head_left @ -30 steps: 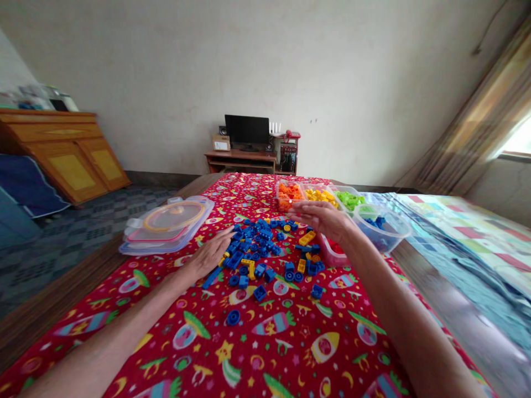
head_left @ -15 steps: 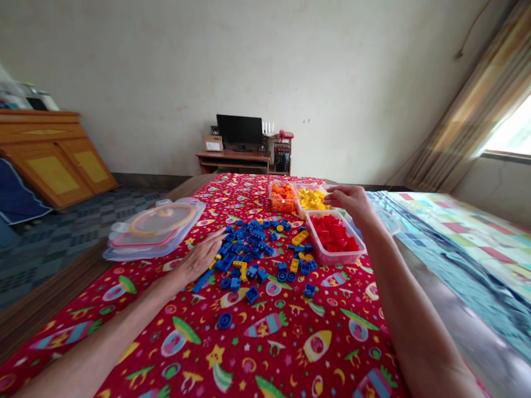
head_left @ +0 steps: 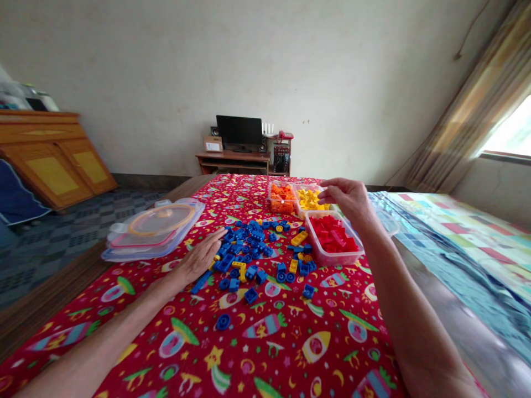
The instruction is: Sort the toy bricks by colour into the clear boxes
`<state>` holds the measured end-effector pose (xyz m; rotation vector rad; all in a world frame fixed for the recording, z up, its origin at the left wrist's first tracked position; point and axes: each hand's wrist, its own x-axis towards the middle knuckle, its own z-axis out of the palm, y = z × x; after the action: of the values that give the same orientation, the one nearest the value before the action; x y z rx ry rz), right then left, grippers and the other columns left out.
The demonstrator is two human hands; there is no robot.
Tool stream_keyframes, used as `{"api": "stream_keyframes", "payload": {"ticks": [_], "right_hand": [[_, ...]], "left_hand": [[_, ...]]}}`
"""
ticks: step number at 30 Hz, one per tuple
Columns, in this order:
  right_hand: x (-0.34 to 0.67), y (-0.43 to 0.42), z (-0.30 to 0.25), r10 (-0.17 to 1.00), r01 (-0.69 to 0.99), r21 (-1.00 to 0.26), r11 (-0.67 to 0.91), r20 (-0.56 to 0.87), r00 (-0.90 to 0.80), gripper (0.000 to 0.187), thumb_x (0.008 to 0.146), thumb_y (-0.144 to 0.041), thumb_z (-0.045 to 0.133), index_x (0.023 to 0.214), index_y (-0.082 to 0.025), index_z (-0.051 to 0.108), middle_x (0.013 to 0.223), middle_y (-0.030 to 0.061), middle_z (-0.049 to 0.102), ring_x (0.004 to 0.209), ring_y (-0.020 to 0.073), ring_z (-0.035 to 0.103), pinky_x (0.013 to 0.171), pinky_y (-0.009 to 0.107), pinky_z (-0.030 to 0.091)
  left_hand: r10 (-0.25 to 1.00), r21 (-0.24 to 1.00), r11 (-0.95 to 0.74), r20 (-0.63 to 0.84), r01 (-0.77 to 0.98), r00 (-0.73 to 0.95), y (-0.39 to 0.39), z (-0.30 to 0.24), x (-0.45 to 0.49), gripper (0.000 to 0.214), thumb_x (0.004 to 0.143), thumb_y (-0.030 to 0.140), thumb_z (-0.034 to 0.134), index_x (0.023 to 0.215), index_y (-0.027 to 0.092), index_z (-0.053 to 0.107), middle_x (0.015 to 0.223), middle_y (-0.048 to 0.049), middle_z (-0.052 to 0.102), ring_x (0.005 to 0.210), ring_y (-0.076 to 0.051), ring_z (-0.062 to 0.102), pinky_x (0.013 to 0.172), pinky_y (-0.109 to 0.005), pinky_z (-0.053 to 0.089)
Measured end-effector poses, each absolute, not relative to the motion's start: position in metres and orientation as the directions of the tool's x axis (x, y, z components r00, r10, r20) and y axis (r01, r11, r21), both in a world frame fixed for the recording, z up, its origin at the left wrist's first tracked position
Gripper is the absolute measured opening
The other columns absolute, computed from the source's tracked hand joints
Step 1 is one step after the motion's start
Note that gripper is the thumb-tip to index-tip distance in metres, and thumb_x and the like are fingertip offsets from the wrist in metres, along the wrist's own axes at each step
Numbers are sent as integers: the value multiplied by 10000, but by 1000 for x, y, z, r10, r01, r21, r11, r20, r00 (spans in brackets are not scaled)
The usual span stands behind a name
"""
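Observation:
A scatter of blue bricks [head_left: 253, 249], with a few yellow ones among them, lies on the red patterned tablecloth [head_left: 265, 342]. My left hand [head_left: 203, 255] rests flat and open at the pile's left edge, fingertips touching blue bricks. My right hand [head_left: 347, 198] hovers above the far end of a clear tub of red bricks [head_left: 334, 239], next to a tub of yellow bricks [head_left: 310, 200]. Its fingers are curled in a loose pinch; what they hold, if anything, I cannot make out. A tub of orange bricks [head_left: 281, 198] stands left of the yellow one.
A stack of clear lids [head_left: 153, 228] sits at the table's left edge. Beyond my right arm lies a quilt-covered surface [head_left: 460, 232]. A single blue round piece [head_left: 223, 321] lies apart, nearer me. A desk with a monitor [head_left: 239, 132] stands at the far wall.
My right hand swung from over the blue pile to the far right, above the tubs, uncovering the red tub. It then rose slightly and curled. The left hand stayed put.

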<state>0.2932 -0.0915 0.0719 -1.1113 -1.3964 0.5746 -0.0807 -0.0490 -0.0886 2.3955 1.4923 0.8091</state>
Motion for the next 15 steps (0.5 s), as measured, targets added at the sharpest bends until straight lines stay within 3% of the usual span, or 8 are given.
{"api": "stream_keyframes", "payload": {"ticks": [4,6,8,11,13,15], "right_hand": [[252,-102,57,873,492,-723,485,432,-226,268,836,-241,494,951,-106,695,701,45,695,638,146,666,655,294,538],[223,-114,41,788,575,-544,611,353,-505,265,870,-258,517,1028,-130,687,823,65,715,740,164,674,721,307,529],[192,-131,19,635,536,-347,769,322,-702,307,898,-327,549,1122,-140,645,1060,117,687,961,193,648,856,327,504],[153,-158,-17,417,430,-25,902,309,-855,460,867,-456,591,1151,-95,609,1238,231,560,1225,292,492,1026,416,396],[139,-169,-38,323,363,73,929,318,-891,496,895,-500,519,1216,-126,577,1339,228,481,1295,306,415,1081,443,327],[134,-172,-50,310,366,124,922,327,-893,472,938,-499,424,1253,-173,555,1364,187,469,1311,292,393,1102,463,289]], "left_hand": [[895,479,-433,329,764,301,-51,-92,-79,773,916,622,134,1458,116,349,1536,-93,335,1421,-226,291,1179,-376,233],[898,488,-433,311,758,312,-53,-90,-78,761,919,604,130,1463,113,337,1536,-92,333,1420,-224,294,1179,-376,232],[895,489,-442,301,752,330,-55,-85,-75,747,925,573,116,1462,102,337,1528,-95,349,1413,-223,308,1176,-371,241],[898,491,-439,268,753,348,-61,-76,-71,752,926,541,96,1459,67,336,1518,-107,363,1406,-215,323,1172,-348,250],[903,496,-429,245,755,352,-65,-69,-69,764,925,536,87,1452,46,343,1511,-119,374,1401,-216,334,1169,-342,251],[903,504,-429,237,750,358,-68,-65,-68,755,931,521,74,1441,45,365,1496,-125,399,1390,-217,355,1166,-350,258]]}}
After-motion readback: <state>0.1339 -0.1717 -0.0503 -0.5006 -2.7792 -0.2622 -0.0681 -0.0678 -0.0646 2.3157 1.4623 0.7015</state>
